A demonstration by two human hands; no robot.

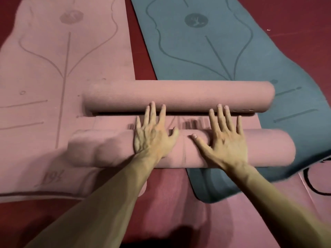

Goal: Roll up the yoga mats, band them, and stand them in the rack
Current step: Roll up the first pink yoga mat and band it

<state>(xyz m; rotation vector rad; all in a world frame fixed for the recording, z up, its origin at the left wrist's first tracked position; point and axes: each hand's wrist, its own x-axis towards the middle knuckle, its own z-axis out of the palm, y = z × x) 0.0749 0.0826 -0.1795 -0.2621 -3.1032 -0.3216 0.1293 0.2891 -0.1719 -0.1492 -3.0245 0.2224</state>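
Fingers (152, 113) of the left hand (154, 140) and right hand (226, 140) lie straight and spread, gripping nothing, with the palms pressed flat on the near roll (186, 149). That roll is pink, thick and faintly ribbed, and its left end is blurred. Its long axis runs left to right. The left end lies over the right edge of the flat pink mat (44, 77), the right end over the teal mat (232, 51) by its near corner. A far roll (179, 95), also pink, lies parallel just beyond, with a flat pink strip between them, on the red floor (295, 15).
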